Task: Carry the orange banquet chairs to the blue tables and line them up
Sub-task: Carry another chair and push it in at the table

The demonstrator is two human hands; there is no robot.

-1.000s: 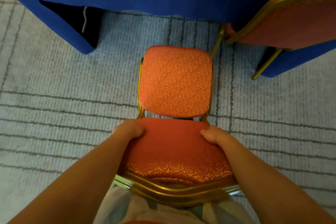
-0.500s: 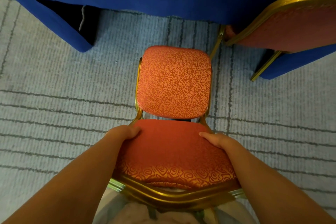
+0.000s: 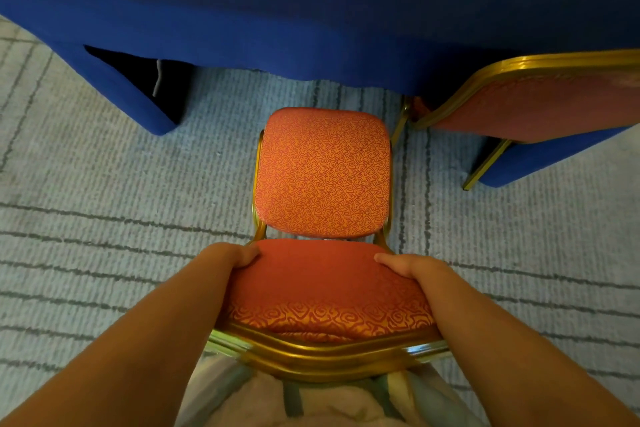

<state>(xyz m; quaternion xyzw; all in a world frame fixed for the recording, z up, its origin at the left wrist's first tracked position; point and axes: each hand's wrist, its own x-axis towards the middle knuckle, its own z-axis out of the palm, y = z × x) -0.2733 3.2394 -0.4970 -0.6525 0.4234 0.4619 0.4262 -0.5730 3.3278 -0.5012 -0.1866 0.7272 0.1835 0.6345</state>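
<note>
Chair [image 3: 323,173] almost at blue table [image 3: 311,10]
Left hand [image 3: 232,255] and right hand [image 3: 412,265] grip its backrest [image 3: 325,288]; neighbour chair [image 3: 540,104] at two o'clock looks placed; alignment remains.

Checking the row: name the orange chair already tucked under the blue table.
The right chair; its seat runs under the blue tablecloth. The centre chair, gripped by left hand and right hand, is outside it.

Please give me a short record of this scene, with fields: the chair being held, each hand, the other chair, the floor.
held chair: orange chair, seat pointing at the blue table
left hand: grips left side of the backrest
right hand: grips right side of the backrest
second chair: at right, close against the table
floor: grey striped carpet
held chair's legs on floor: cannot tell
</note>
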